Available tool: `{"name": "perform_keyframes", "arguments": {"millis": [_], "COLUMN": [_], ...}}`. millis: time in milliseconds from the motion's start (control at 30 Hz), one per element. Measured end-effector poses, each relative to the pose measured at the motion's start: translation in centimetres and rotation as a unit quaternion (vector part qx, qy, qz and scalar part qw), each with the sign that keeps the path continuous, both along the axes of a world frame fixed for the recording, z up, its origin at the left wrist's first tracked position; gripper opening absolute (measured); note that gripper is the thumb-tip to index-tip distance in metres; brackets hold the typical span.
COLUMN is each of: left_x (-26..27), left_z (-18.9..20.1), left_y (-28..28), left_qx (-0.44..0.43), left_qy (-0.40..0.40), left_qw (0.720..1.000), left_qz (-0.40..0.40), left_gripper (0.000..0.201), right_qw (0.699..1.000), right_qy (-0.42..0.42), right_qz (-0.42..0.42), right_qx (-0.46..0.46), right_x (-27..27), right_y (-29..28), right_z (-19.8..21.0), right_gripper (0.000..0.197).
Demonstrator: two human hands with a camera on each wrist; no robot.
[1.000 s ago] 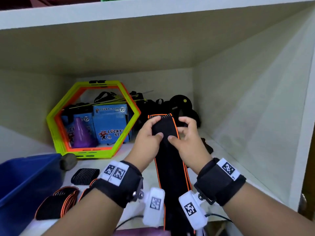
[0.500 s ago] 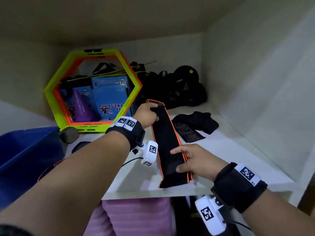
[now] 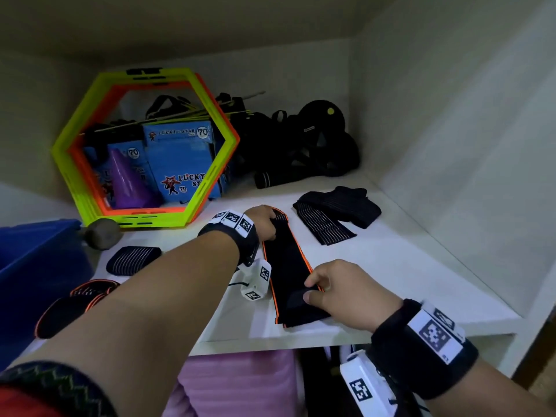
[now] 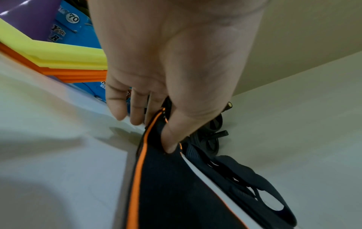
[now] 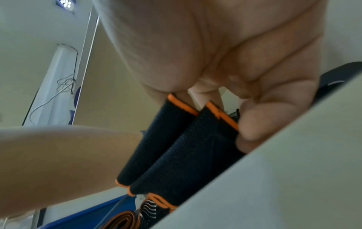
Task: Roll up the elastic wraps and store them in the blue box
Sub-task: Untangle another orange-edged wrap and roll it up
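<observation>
I'm pinching the far end of the orange-edged wrap (image 3: 287, 266) with my left hand (image 3: 263, 221), my right hand (image 3: 340, 291) gripping its folded near end; it's lying lengthwise front-to-back on the shelf (image 3: 406, 266).

Your head view is dim inside the shelf (image 3: 391, 266), brightest on its white near surface and shaded toward the far corners. Wide-angle bending curves the edges. In your left wrist view the near left blurs heavily, and the left hand (image 4: 172, 65) casts a soft shadow. Your right wrist view is soft throughout; a ceiling lamp (image 5: 65, 3) glows far left.
</observation>
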State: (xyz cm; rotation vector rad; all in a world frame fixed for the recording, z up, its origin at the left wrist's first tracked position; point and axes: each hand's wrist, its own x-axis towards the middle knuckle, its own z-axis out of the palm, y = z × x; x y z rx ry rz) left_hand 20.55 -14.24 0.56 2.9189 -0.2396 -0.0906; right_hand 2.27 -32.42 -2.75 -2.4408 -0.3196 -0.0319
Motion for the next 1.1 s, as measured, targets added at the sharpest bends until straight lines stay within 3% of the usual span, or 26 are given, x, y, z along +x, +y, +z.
{"name": "perform_keyframes", "arguments": {"millis": [67, 167, 233, 433, 600, 700, 833, 967, 1100], "left_x": [0.0, -0.9, -1.9, -10.3, -17.7, -20.1, -21.5, -21.8, -21.9], "left_z": [0.1, 0.8, 1.6, 3.3, 0.1, -2.8, -5.1, -5.7, -6.1], "left_y": [0.4, 1.0, 1.3, 1.4, 2.8, 3.2, 3.5, 4.0, 4.3], "left_qx": [0.011, 0.007, -0.022, -0.192, -0.232, -0.241, -0.263, -0.281, -0.294], "left_qy": [-0.007, -0.030, -0.046, 0.004, -0.066, -0.060, -0.073, -0.065, -0.080], "left_qw": [1.000, 0.999, 0.998, 0.978, 0.968, 0.967, 0.961, 0.956, 0.951], "left_qz": [-0.005, -0.011, -0.023, -0.081, -0.063, -0.052, -0.045, -0.049, -0.050], "left_gripper": [0.021, 0.007, 0.028, 0.037, 0.049, 0.059, 0.046, 0.047, 0.043], "right_qw": [1.000, 0.999, 0.996, 0.968, 0.958, 0.952, 0.957, 0.973, 0.985], "right_qy": [0.010, 0.026, 0.042, 0.106, 0.105, 0.104, 0.088, 0.042, 0.025], "right_qz": [0.002, -0.003, -0.013, -0.051, -0.066, -0.074, -0.061, -0.051, -0.020], "right_qx": [0.016, 0.045, 0.080, 0.221, 0.258, 0.277, 0.271, 0.221, 0.170], "right_x": [-0.2, -0.3, -0.4, -1.1, -2.2, -2.7, -3.3, -3.8, -4.0], "right_y": [-0.2, -0.6, -0.9, -1.2, -1.3, -1.1, -0.7, -0.4, -0.9], "right_z": [0.0, 0.0, 0.0, 0.2, 0.0, -0.2, -0.5, -1.3, -1.7], "right_gripper": [0.014, 0.017, 0.020, 0.021, 0.023, 0.028, 0.039, 0.047, 0.042]}}
